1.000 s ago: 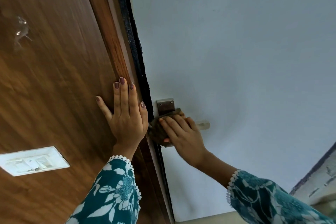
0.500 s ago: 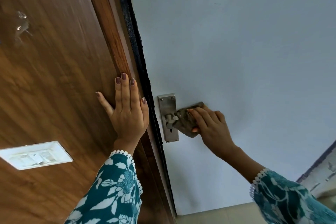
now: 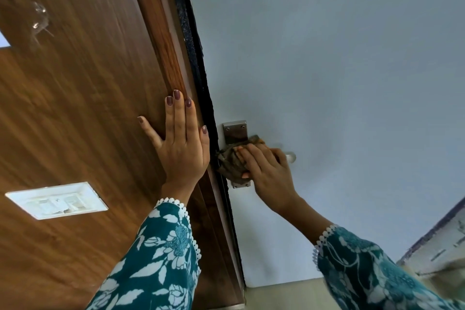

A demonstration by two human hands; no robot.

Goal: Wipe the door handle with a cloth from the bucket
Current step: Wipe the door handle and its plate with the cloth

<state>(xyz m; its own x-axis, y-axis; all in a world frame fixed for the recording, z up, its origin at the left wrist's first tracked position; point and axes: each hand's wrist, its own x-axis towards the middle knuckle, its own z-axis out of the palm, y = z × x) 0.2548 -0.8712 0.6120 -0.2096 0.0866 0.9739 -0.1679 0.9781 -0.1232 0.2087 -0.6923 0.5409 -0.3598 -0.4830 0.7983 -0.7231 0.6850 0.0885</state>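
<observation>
My left hand [image 3: 180, 143] lay open and flat on the wooden panel [image 3: 75, 113], fingertips at its edge beside the black door seal [image 3: 193, 58]. My right hand [image 3: 269, 171] gripped a brown cloth [image 3: 230, 162], pressing it over the door handle [image 3: 290, 158] and its steel plate [image 3: 235, 131] on the pale door [image 3: 327, 58]. Bare door stretched away above and to the right. A white switch plate [image 3: 56, 200] carried no readable writing.

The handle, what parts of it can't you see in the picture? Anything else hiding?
Head view:
- Handle: only its tip shows; the right hand and cloth cover the rest.
- Metal plate: its middle is hidden behind the cloth.
- Bucket: outside the picture.
- Switch plate: too blurred to make out its buttons.
</observation>
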